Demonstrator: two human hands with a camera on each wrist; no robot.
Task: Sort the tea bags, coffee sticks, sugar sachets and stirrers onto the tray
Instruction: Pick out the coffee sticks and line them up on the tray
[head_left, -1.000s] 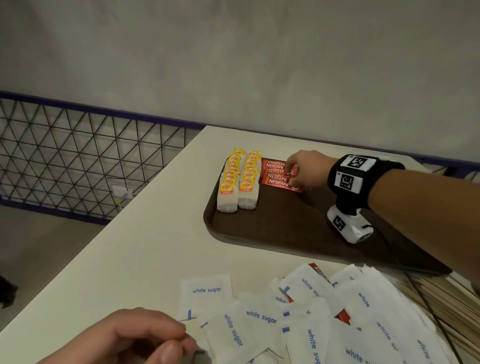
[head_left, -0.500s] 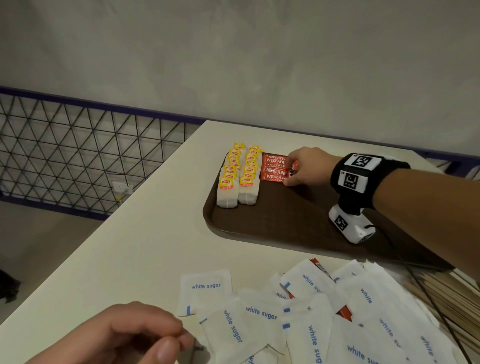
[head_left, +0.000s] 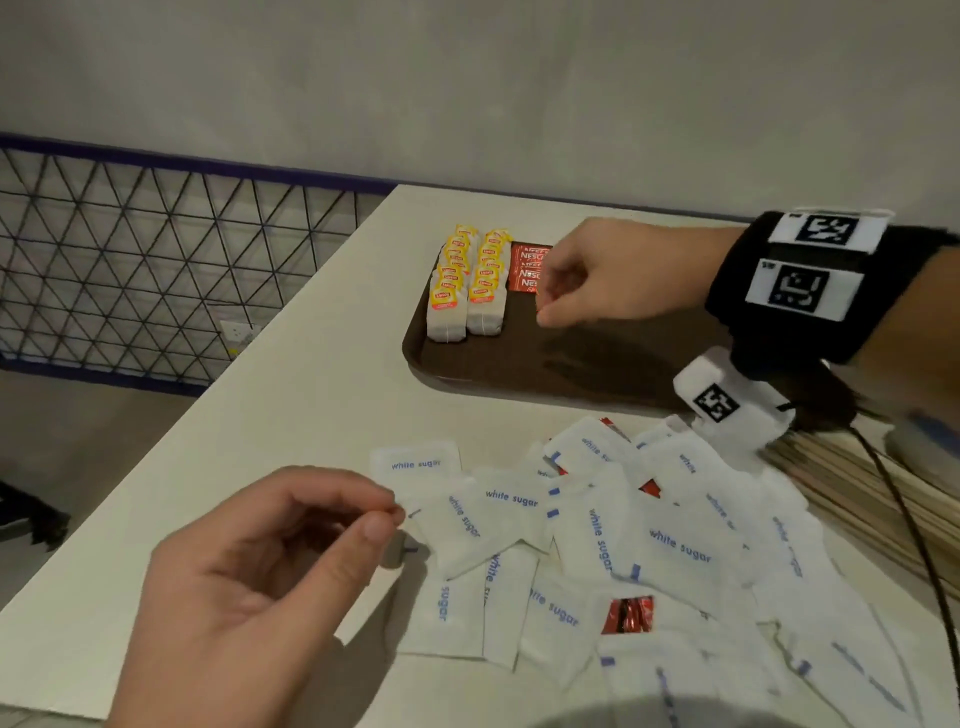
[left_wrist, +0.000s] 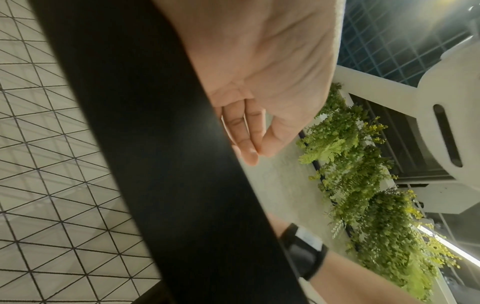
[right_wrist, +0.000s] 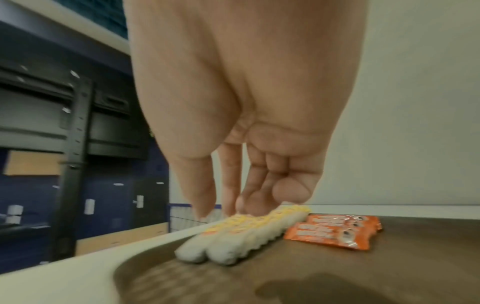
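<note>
On the tray: the dark brown plastic tray (head_left: 467, 364) lies on the pale cream table (head_left: 291, 415), toward its far side.
Tea bags: two neat rows of white tea bags with yellow tags (head_left: 466, 287) stand at the far left corner of the tray, the rows touching each other.
Coffee sticks: a few red foil coffee sticks (head_left: 523, 267) lie flat just beside the right row of tea bags; the right hand partly covers them in the head view, and in the right wrist view they lie free (right_wrist: 335, 230).
Right hand: the right hand (head_left: 608, 275) hangs above the tray, near the coffee sticks. Its fingers (right_wrist: 202, 185) point down, loosely bent and close together, and hold nothing.
Left hand: the left hand (head_left: 249, 587) is low over the near table edge, thumb and forefinger tips meeting at the edge of the sugar pile. If something small is pinched between them, I cannot tell.
Sugar sachets: many white paper sachets printed "white sugar" (head_left: 597, 535) lie in a loose overlapping heap on the table, in front of the tray; one more red stick (head_left: 627, 614) shows among them.
Stirrers: thin pale wooden stirrers (head_left: 852, 483) lie in a bundle at the right, beside the heap, off the tray.
</note>
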